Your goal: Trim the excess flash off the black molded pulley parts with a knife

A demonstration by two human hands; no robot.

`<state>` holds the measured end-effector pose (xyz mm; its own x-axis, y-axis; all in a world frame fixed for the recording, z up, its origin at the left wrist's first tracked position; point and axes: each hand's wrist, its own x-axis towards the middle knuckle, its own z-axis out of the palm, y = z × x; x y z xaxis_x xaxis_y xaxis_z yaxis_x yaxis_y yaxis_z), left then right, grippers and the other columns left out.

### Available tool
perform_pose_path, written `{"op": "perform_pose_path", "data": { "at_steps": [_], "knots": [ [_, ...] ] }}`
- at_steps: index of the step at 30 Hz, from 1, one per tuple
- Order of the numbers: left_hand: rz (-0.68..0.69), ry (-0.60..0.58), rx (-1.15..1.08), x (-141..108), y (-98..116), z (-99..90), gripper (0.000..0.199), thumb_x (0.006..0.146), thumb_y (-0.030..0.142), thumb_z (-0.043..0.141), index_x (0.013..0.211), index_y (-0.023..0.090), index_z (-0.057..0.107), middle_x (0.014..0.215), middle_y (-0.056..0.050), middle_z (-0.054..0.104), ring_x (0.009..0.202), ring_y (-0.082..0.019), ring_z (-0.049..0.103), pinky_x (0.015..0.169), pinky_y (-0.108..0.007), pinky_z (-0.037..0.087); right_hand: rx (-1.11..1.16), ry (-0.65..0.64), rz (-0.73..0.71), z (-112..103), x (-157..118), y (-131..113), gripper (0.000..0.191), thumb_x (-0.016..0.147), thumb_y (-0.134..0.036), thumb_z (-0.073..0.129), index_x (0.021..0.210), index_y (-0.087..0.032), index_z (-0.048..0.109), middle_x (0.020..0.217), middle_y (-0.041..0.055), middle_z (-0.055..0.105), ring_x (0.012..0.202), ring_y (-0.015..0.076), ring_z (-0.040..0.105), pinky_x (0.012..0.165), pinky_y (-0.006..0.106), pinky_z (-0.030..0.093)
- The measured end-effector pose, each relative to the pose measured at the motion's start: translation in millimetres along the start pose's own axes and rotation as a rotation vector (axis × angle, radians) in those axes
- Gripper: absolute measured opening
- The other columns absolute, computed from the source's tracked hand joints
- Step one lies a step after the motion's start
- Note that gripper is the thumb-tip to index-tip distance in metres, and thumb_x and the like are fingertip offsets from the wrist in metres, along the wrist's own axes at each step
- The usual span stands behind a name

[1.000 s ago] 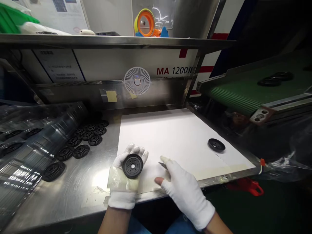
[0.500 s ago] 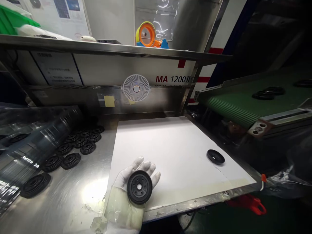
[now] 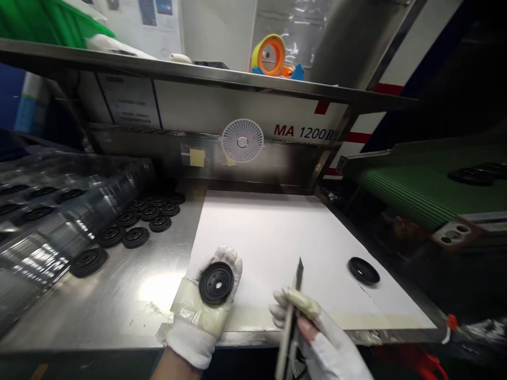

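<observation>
2 gloved hands at work: left hand (image 3: pixel 202 316) cradles a black disc (image 3: pixel 216 283) against its palm, fingers curled up behind it; right hand (image 3: pixel 320 338) grips a utility knife (image 3: pixel 290 322) firmly, blade up. 1 more disc (image 3: pixel 363 271) lies upturned on the white paper sheet (image 3: pixel 269 237); rows of discs (image 3: pixel 135 237) sit left on the steel bench (image 3: pixel 119 295).

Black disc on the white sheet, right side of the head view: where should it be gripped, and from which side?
Best pinched at its rim from above, with fingers on opposite edges. The black moulded disc seems to lie hollow side up on the white sheet, so the round rim is the raised edge, while its underside sits against the sheet.
</observation>
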<state>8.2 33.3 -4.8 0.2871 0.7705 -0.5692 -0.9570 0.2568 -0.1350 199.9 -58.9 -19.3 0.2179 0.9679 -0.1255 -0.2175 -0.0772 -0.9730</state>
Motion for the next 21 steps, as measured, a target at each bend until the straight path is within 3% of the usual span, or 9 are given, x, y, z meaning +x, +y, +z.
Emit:
{"op": "perform_pose_path", "data": {
  "at_steps": [2, 5, 7, 9, 11, 13, 16, 18, 21],
  "knots": [
    [0.041, 0.009, 0.002, -1.1, 4.5, -2.5, 0.025, 0.08, 0.006, 0.054, 0.104, 0.008, 0.063, 0.096, -0.014, 0.068, 0.097, -0.025, 0.064, 0.087, -0.046, 0.053, 0.177, -0.098, 0.016, 44.7, 11.4, 1.2, 0.038, 0.079, -0.043, 0.067, 0.113, -0.027, 0.063, 0.114, 0.0092, 0.064, 0.1, 0.0269, 0.062, 0.093, 0.045, 0.048],
    [0.166, 0.006, 0.035, -4.8, 1.5, -2.9, 0.02, 0.082, 0.012, 0.055, 0.1, 0.011, 0.064, 0.092, -0.012, 0.069, 0.093, -0.024, 0.066, 0.086, -0.041, 0.054, 0.221, -0.14, -0.038, 90.0, 18.2, 9.4, 0.047, 0.067, -0.034, 0.08, 0.11, -0.027, 0.061, 0.099, 0.0053, 0.067, 0.086, 0.0224, 0.065, 0.078, 0.035, 0.054],
    [0.27, -0.015, 0.117, -9.4, -6.5, -2.2, 0.023, 0.083, 0.01, 0.052, 0.102, 0.014, 0.065, 0.096, -0.012, 0.069, 0.095, -0.024, 0.066, 0.085, -0.04, 0.055, 0.229, -0.075, -0.127, 106.9, 18.4, 15.5, 0.043, 0.06, -0.031, 0.085, 0.096, -0.025, 0.062, 0.087, 0.0012, 0.065, 0.077, 0.0188, 0.063, 0.071, 0.03, 0.054],
    [0.292, -0.052, 0.205, -15.6, -14.6, -2.5, 0.031, 0.081, 0.006, 0.05, 0.106, 0.016, 0.064, 0.103, -0.013, 0.068, 0.101, -0.026, 0.064, 0.085, -0.039, 0.055, 0.206, 0.061, -0.197, 117.6, 16.3, 16.4, 0.031, 0.063, -0.034, 0.083, 0.08, -0.023, 0.059, 0.077, -0.0021, 0.062, 0.071, 0.0146, 0.06, 0.069, 0.025, 0.052],
    [0.235, -0.085, 0.253, -21.4, -18.0, -4.0, 0.035, 0.078, 0.005, 0.051, 0.11, 0.016, 0.063, 0.106, -0.014, 0.067, 0.106, -0.028, 0.061, 0.086, -0.038, 0.055, 0.18, 0.198, -0.216, 124.3, 13.5, 10.3, 0.023, 0.074, -0.038, 0.075, 0.079, -0.021, 0.06, 0.078, -0.0009, 0.062, 0.074, 0.0146, 0.059, 0.071, 0.024, 0.05],
    [0.147, -0.067, 0.256, -24.0, -14.5, -6.6, 0.033, 0.078, 0.009, 0.054, 0.11, 0.015, 0.063, 0.106, -0.016, 0.066, 0.106, -0.03, 0.061, 0.082, -0.039, 0.056, 0.2, 0.217, -0.213, 126.1, 12.2, 0.5, 0.026, 0.079, -0.04, 0.07, 0.095, -0.021, 0.063, 0.088, 0.0027, 0.065, 0.084, 0.019, 0.062, 0.075, 0.028, 0.051],
    [0.081, -0.022, 0.237, -21.1, -0.9, -10.2, 0.031, 0.081, 0.021, 0.056, 0.11, 0.013, 0.062, 0.103, -0.017, 0.066, 0.099, -0.032, 0.063, 0.067, -0.04, 0.058, 0.246, 0.065, -0.251, 117.4, 15.7, -8.7, 0.04, 0.079, -0.043, 0.068, 0.112, -0.022, 0.062, 0.089, 0.0049, 0.067, 0.084, 0.0221, 0.064, 0.076, 0.035, 0.052],
    [0.11, -0.023, 0.205, -17.6, 8.0, -10.1, 0.027, 0.082, 0.025, 0.057, 0.105, 0.011, 0.063, 0.095, -0.016, 0.066, 0.088, -0.028, 0.065, 0.064, -0.039, 0.057, 0.266, -0.099, -0.225, 107.9, 20.6, -6.2, 0.04, 0.073, -0.049, 0.072, 0.102, -0.022, 0.066, 0.082, 0.0045, 0.067, 0.073, 0.0215, 0.064, 0.067, 0.035, 0.054],
    [0.25, -0.027, 0.166, -15.4, 13.7, -4.8, 0.014, 0.08, 0.017, 0.059, 0.091, 0.011, 0.066, 0.079, -0.009, 0.065, 0.077, -0.021, 0.065, 0.075, -0.04, 0.056, 0.359, -0.248, -0.068, 101.0, 24.1, 7.4, 0.037, 0.063, -0.053, 0.077, 0.078, -0.021, 0.067, 0.077, 0.0044, 0.066, 0.065, 0.0207, 0.064, 0.053, 0.031, 0.053]
  ]
}}
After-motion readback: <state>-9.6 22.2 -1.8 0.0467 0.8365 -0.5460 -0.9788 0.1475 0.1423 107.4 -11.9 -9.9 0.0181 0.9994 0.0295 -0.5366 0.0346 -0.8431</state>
